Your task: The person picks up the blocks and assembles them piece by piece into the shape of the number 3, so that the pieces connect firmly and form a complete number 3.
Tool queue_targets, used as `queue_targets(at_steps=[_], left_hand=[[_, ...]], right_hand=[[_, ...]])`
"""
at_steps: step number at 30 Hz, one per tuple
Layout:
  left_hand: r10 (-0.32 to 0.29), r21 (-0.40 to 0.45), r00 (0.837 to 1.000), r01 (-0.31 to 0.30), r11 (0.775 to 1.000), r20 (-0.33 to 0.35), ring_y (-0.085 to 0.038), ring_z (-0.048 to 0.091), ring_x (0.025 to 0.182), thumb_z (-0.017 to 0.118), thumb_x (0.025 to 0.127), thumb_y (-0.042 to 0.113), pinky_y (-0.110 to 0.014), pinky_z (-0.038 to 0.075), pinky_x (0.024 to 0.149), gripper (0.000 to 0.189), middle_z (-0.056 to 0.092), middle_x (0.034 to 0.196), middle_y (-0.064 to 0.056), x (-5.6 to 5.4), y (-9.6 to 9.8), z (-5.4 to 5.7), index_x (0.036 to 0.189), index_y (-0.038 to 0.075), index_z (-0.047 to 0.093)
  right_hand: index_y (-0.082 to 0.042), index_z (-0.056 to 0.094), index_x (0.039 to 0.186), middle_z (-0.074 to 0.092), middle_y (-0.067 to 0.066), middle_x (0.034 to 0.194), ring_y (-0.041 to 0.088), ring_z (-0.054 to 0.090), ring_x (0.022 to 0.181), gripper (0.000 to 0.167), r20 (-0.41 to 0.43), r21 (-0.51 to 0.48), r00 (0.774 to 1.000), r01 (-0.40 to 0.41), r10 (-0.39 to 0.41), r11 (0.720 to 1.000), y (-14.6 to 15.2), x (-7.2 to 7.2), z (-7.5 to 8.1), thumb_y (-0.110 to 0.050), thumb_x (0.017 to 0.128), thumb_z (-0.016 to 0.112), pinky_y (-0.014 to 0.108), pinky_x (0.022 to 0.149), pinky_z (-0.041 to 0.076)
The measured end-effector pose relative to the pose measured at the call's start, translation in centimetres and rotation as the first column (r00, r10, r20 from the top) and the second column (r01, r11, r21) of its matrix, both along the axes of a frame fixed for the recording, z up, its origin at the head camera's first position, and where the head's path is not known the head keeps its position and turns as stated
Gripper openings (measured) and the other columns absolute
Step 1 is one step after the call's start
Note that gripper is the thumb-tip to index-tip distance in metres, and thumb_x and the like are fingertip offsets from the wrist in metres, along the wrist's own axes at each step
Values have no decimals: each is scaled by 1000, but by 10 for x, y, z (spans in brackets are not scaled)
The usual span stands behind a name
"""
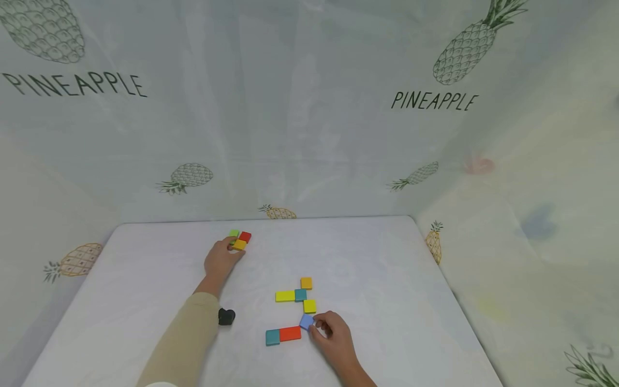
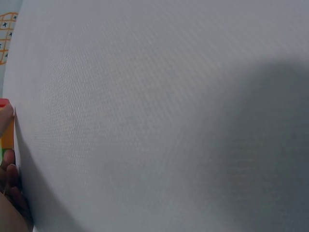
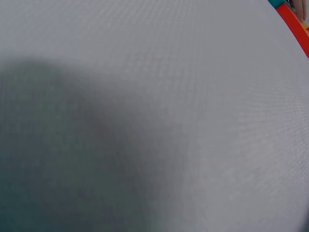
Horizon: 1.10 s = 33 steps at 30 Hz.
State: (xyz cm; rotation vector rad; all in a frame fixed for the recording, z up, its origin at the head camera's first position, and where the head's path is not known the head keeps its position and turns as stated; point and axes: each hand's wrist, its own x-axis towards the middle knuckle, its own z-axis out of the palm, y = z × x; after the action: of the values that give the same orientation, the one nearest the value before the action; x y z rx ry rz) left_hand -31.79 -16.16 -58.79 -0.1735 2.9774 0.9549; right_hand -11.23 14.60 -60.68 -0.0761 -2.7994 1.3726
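Note:
My left hand (image 1: 221,262) reaches to the far left of the table, pinching an orange block (image 1: 239,245) between thumb and fingers. A green block (image 1: 234,233) and a red block (image 1: 245,237) lie right beside it. Only the fingers and a bit of the orange block (image 2: 8,137) show at the left wrist view's edge. Nearer the front, my right hand (image 1: 335,340) pinches the right side of a blue block (image 1: 306,322), thumb and forefinger at its edge. This blue block sits turned at an angle, between a yellow square block (image 1: 309,306) and a long red block (image 1: 290,334).
A teal block (image 1: 273,337) adjoins the long red block's left end. Farther back, a long yellow block (image 1: 285,296) meets another teal block (image 1: 301,295), with an orange square (image 1: 306,283) behind. A black object (image 1: 226,316) lies beside the left sleeve. Printed curtains surround the white table (image 1: 387,269).

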Motion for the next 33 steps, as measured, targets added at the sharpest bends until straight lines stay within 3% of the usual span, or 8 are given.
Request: queue_targets(at_steps=[8, 15, 22, 27, 33], left_hand=[[3, 15, 1000, -3, 1000, -5, -29, 50, 94, 72, 88, 30, -43, 45, 79, 55, 54, 104, -13, -3, 0, -1, 136, 11, 54], [5, 27, 1000, -5, 1000, -14, -38, 47, 110, 74, 87, 30, -53, 43, 96, 60, 44, 121, -22, -8, 0, 0, 139, 10, 51], [-19, 5, 997, 19, 1000, -81, -42, 37, 117, 77, 83, 28, -53, 42, 94, 59, 40, 133, -24, -13, -2, 2, 135, 9, 55], [-97, -97, 991, 87, 991, -96, -45, 32, 121, 76, 84, 29, -57, 38, 96, 58, 42, 139, -21, -19, -2, 3, 134, 9, 57], [-208, -194, 975, 190, 963, -79, -43, 31, 126, 76, 86, 27, -60, 36, 98, 57, 49, 138, -18, -27, 3, 6, 136, 9, 56]], right_hand=[[-21, 68, 98, 53, -13, 80, 8, 49, 74, 16, -15, 22, 1000, -1, 1, 1000, 1, -4, -2, -28, 85, 75, 21, 65, 46], [-21, 68, 98, 53, -13, 80, 7, 49, 74, 17, -21, 24, 1000, -2, 2, 1000, 1, -5, -3, -29, 85, 75, 22, 64, 46], [-22, 68, 98, 53, -13, 80, 7, 49, 74, 16, -6, -4, 1000, -9, 9, 1000, -3, -3, -2, -29, 86, 75, 22, 65, 47], [-22, 68, 98, 53, -14, 80, 7, 49, 74, 15, -22, 0, 1000, -21, 21, 1000, -3, -1, -3, -29, 86, 75, 22, 65, 46], [-22, 67, 97, 53, -14, 80, 7, 49, 74, 16, -22, 11, 1000, -21, 21, 1000, 1, -1, -1, -30, 86, 75, 21, 65, 46]])
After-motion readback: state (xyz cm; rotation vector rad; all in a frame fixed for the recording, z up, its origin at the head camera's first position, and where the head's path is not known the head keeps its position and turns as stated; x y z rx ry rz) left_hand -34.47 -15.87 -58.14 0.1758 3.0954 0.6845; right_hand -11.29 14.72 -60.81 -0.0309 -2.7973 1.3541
